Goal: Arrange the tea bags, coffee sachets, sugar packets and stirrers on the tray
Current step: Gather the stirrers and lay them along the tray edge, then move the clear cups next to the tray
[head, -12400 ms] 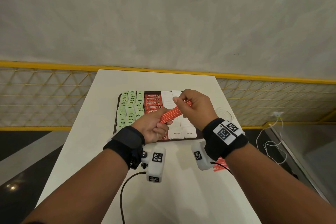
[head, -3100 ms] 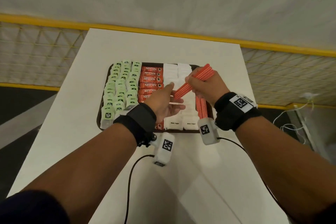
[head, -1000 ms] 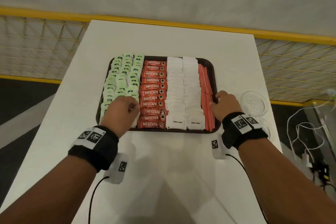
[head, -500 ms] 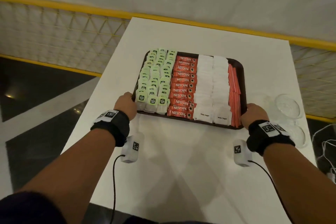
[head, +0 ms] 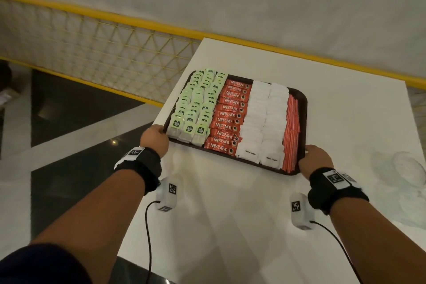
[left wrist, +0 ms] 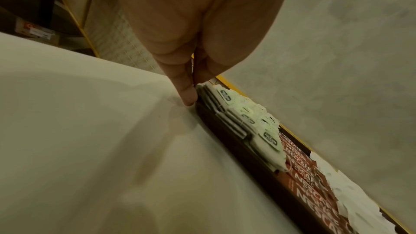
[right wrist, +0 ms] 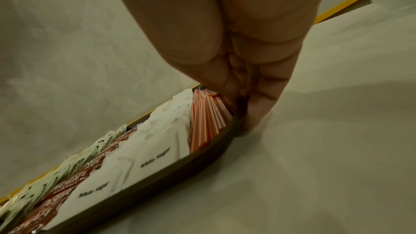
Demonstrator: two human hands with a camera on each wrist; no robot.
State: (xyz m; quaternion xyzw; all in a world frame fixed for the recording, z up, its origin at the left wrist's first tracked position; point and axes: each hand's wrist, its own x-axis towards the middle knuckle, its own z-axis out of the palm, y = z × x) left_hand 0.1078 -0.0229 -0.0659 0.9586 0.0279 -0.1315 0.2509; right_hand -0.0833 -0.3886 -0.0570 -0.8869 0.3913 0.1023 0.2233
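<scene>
Pale wall behind, a yellow mesh railing (head: 110, 53) running along it, and a white table (head: 230, 214) out front. In the head view the dark tray (head: 302, 108) sits on the table, packed in columns: green-tagged tea bags (head: 198, 104) on the left, red coffee sachets (head: 230, 117), white sugar packets (head: 262, 117), then red striped stirrers (head: 291, 131) along the right edge. The left hand (head: 155, 139) is at the tray's near-left corner, the right hand (head: 314, 160) at the near-right corner; the fingers are tucked out of sight here. Clear glassware (head: 405, 168) at far right is faint and hard to make out.

Over to the left wrist view: a finger (left wrist: 184, 88) points down at the tray rim (left wrist: 225, 131), right beside the tea bags (left wrist: 247, 118), thumb pressed close against it, pinching the rim between them. The palm blocks the rest.

Right wrist view now: the fingers (right wrist: 258, 109) curl under the tray's edge (right wrist: 202, 156) with the thumb on top beside the stirrers (right wrist: 207, 118), gripping the tray. The sugar packets (right wrist: 155, 159) read "White Sugar"; the left end of the tray blurs and is cut off.
</scene>
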